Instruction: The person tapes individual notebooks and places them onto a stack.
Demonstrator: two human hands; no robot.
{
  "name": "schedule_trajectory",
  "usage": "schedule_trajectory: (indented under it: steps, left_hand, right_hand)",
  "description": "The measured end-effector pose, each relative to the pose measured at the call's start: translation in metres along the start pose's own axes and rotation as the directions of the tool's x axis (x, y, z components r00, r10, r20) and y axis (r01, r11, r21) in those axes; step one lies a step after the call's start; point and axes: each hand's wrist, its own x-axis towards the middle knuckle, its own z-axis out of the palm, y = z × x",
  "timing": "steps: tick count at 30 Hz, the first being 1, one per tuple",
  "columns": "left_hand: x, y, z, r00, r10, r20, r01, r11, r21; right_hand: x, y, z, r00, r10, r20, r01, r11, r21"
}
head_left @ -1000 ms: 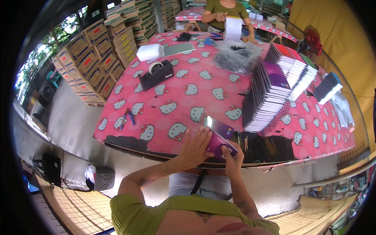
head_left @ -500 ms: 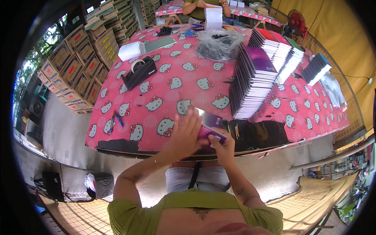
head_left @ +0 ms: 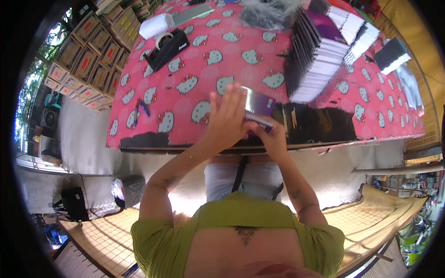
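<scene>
A purple-covered notebook (head_left: 260, 103) lies near the front edge of the table, its cover catching a bright reflection. My left hand (head_left: 226, 116) rests flat over its left part with the fingers stretched out. At the near edge, my right hand (head_left: 272, 138) grips the notebook between thumb and fingers. Part of the notebook is hidden under both hands. Just to the right rises a tall stack of spiral-bound purple notebooks (head_left: 311, 74).
A black tape dispenser (head_left: 168, 50) stands at the left, with white paper (head_left: 155, 25) behind it. Pens (head_left: 140, 113) lie near the left edge. A clear plastic bag (head_left: 270, 15) sits farther back. More notebooks (head_left: 393, 56) are at the right; cartons (head_left: 83, 62) are piled left of the table.
The view has tilted downward, so the person across the table has gone out of sight. Both hands stay on the notebook; the left one's fingers now lie straighter across it.
</scene>
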Motion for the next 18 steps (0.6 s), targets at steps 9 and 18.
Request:
schedule_trajectory:
  steps: [9, 18]
  left_hand:
    - [-0.027, 0.01, 0.024, 0.999, -0.014, 0.03, 0.015, 1.0, -0.01]
    - [-0.037, 0.014, 0.041, 0.994, 0.086, -0.065, -0.09, 0.994, -0.063]
  right_hand:
    - [-0.002, 0.033, -0.007, 0.993, -0.055, 0.104, 0.063, 0.995, -0.079]
    - [-0.001, 0.021, -0.006, 0.99, 0.048, 0.133, -0.021, 0.98, -0.199]
